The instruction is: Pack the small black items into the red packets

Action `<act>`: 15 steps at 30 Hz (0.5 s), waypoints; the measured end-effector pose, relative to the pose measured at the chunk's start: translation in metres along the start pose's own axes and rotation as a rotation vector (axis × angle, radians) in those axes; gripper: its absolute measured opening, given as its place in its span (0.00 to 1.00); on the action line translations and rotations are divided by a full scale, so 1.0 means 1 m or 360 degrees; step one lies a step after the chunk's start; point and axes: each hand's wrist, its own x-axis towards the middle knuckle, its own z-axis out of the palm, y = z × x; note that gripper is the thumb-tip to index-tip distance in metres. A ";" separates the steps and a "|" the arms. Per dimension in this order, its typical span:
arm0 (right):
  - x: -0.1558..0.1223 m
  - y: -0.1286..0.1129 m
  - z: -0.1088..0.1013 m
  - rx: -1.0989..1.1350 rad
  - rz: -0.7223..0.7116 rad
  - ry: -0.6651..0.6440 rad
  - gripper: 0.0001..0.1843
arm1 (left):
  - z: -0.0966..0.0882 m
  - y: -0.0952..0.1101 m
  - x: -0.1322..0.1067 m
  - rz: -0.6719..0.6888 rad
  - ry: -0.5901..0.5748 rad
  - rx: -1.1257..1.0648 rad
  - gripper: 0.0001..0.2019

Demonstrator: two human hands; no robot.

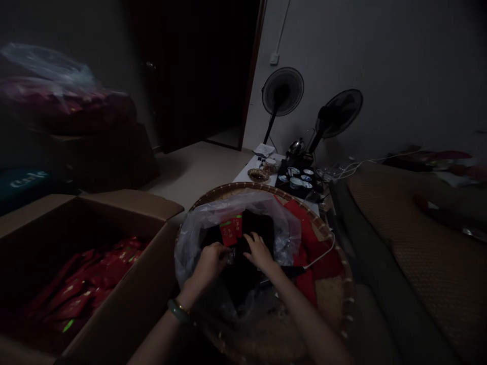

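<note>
left hand: cannot tell its grip; right hand: fingers apart; red packets: just beyond, against black material

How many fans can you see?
2. One fan is near the doorway, in front of the wall; the other fan is to its right, tilted.

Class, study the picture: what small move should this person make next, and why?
Probably ease the right hand leftward to steady the red packets: its fingers are spread just beside them, while the left hand has its fingertips drawn together just below.
</note>
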 end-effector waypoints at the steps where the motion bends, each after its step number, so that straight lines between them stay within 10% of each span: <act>1: 0.003 0.001 0.004 -0.0066 0.0007 -0.0025 0.33 | 0.000 0.000 0.001 0.0013 -0.0005 -0.0020 0.16; 9: 0.013 -0.006 0.008 -0.0147 0.0114 -0.0231 0.29 | 0.000 0.002 0.003 0.0042 -0.0117 -0.0221 0.21; 15: 0.014 0.002 0.005 0.0546 0.0299 -0.0171 0.19 | -0.002 0.004 0.001 0.0004 -0.0110 -0.0301 0.22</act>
